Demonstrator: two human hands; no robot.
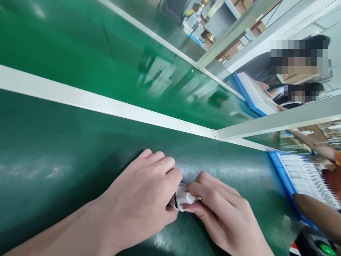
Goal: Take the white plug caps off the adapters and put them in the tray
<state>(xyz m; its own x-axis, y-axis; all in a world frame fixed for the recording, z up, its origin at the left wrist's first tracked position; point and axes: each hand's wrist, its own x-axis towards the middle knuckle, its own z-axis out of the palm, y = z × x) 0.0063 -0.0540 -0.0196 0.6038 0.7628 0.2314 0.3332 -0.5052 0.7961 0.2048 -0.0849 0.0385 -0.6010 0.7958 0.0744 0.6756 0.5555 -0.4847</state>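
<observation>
Low in the middle of the head view, both hands meet around a small white power adapter with a round metal pin sticking out to the right. My left hand is closed around its left end, and the fingers cover most of that side. With thumb and index finger, my right hand pinches the pin end. A dark gap shows between the white end piece and the part inside my left hand. Beneath both hands lies the green tabletop.
A white rail crosses the tabletop, joined by a post. At right stands a blue tray of white parts in rows, with another person's arm over it. A second blue tray, more people and a black device are also there.
</observation>
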